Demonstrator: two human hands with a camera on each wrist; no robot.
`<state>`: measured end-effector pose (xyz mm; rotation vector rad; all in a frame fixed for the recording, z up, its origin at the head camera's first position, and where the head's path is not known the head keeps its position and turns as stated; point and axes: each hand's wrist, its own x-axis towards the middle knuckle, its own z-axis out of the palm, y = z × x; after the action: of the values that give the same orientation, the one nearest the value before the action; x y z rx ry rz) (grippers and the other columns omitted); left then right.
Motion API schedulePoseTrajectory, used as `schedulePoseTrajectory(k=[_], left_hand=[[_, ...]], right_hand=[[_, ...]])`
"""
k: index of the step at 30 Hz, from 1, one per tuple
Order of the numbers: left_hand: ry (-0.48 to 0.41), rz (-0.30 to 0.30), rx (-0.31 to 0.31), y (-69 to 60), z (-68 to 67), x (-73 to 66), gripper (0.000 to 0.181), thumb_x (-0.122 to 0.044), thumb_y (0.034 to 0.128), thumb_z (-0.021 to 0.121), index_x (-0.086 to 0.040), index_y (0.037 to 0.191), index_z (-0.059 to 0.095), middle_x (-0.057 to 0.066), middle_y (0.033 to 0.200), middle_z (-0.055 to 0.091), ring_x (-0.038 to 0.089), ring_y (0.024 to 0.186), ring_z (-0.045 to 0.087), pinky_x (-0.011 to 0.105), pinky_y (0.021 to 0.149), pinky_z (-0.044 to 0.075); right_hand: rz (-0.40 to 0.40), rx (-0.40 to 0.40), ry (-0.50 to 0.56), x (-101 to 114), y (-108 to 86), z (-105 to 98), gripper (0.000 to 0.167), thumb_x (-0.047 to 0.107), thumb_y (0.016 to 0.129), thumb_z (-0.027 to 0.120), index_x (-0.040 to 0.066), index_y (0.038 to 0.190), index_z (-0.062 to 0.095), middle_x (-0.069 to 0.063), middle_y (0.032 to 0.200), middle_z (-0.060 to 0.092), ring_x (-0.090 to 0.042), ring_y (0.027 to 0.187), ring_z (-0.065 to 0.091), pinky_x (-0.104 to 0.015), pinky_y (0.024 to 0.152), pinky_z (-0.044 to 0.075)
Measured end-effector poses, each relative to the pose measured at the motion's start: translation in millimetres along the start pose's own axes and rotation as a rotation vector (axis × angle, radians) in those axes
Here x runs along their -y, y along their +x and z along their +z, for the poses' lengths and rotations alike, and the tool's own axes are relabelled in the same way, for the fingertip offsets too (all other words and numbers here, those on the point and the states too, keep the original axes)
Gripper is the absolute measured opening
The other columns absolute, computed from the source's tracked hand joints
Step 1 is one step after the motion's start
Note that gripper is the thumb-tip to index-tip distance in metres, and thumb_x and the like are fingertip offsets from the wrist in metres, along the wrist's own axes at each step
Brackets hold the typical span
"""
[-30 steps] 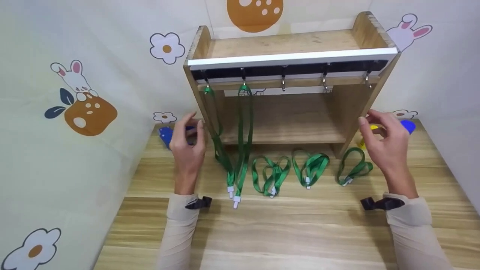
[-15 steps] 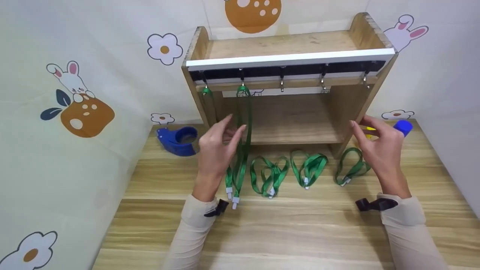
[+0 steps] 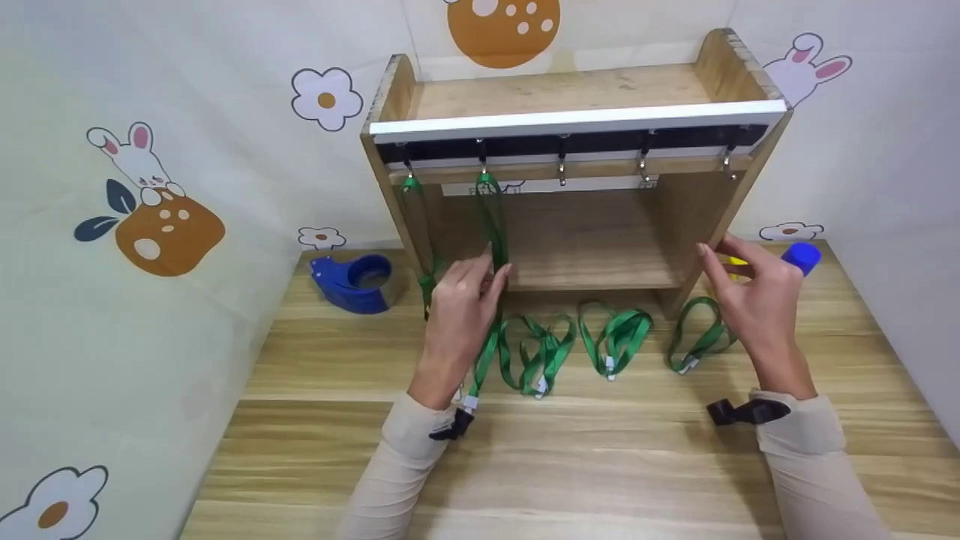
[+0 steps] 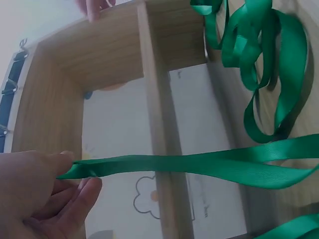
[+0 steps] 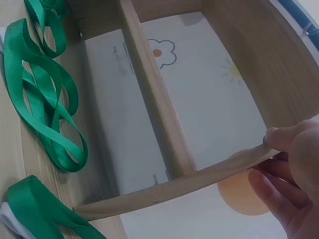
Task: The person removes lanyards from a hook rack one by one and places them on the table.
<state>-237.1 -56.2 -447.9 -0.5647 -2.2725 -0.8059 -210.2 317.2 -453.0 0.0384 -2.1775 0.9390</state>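
My left hand [image 3: 461, 315] pinches a green lanyard [image 3: 493, 221] that hangs from the second hook of a small wooden shelf [image 3: 592, 244]. In the left wrist view, the ribbon [image 4: 149, 163] runs out between thumb and fingers. Another green lanyard [image 3: 417, 214] hangs from the leftmost hook, partly behind that hand. My right hand [image 3: 761, 300] holds the shelf's right side panel [image 5: 199, 186] by its front edge, thumb on one face and fingers on the other. Folded lanyards with white clips lie before the shelf: one at left [image 3: 536, 349], one in the middle [image 3: 616, 337], one at right [image 3: 697, 345].
Three hooks on the right, such as the middle hook [image 3: 562, 171], carry nothing. A blue tape dispenser [image 3: 356, 283] stands left of the shelf. A blue-capped object [image 3: 801, 257] and something yellow [image 3: 739, 264] sit behind my right hand. Patterned cloth [image 3: 187, 360] surrounds the table.
My left hand has moved right from beside the shelf's left side to the second hanging lanyard and taken hold of it, uncovering the tape dispenser. My right hand stays at the side panel.
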Motion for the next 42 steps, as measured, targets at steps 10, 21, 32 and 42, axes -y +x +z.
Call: schedulePoseTrajectory(k=[10, 21, 32, 42], left_hand=[[-0.077, 0.01, -0.029, 4.0, 2.6, -2.2, 0.024, -0.023, 0.1066, 0.072, -0.001, 0.106, 0.08, 0.008, 0.087, 0.077, 0.017, 0.077, 0.072, 0.027, 0.069, 0.065], [0.142, -0.042, -0.028, 2.5, 7.0, -7.4, 0.026, -0.026, 0.1047, 0.075, 0.0, 0.106, 0.08, 0.01, 0.081, 0.075, 0.023, 0.074, 0.075, 0.033, 0.067, 0.067], [-0.011, -0.016, -0.078, 8.1, -11.7, -3.8, 0.018, -0.008, 0.1064, 0.069, -0.002, 0.118, 0.082, 0.013, 0.113, 0.074, 0.023, 0.099, 0.077, 0.031, 0.085, 0.068], [-0.063, 0.253, -0.195, 12.6, -35.3, 6.1, 0.028, -0.005, 0.1043, 0.071, -0.009, 0.131, 0.079, 0.01, 0.104, 0.072, 0.021, 0.094, 0.071, 0.029, 0.082, 0.067]], right_hand=[[0.0, -0.013, -0.007, 0, 1.3, -2, 0.035, 0.026, 0.099, 0.083, 0.001, 0.122, 0.08, -0.017, 0.116, 0.082, -0.041, 0.104, 0.079, 0.002, 0.087, 0.048], [0.004, -0.001, -0.004, 0, -0.2, 2, 0.035, 0.028, 0.1, 0.081, 0.0, 0.121, 0.08, -0.018, 0.117, 0.082, -0.042, 0.104, 0.079, 0.002, 0.087, 0.048], [0.013, 0.0, 0.008, 0, -1.1, 2, 0.034, 0.026, 0.099, 0.082, 0.002, 0.122, 0.08, -0.018, 0.117, 0.082, -0.042, 0.104, 0.08, 0.003, 0.087, 0.047], [0.021, -0.003, 0.022, 2, -0.2, 0, 0.032, 0.021, 0.097, 0.084, 0.004, 0.124, 0.081, -0.017, 0.119, 0.082, -0.043, 0.106, 0.079, 0.004, 0.086, 0.046]])
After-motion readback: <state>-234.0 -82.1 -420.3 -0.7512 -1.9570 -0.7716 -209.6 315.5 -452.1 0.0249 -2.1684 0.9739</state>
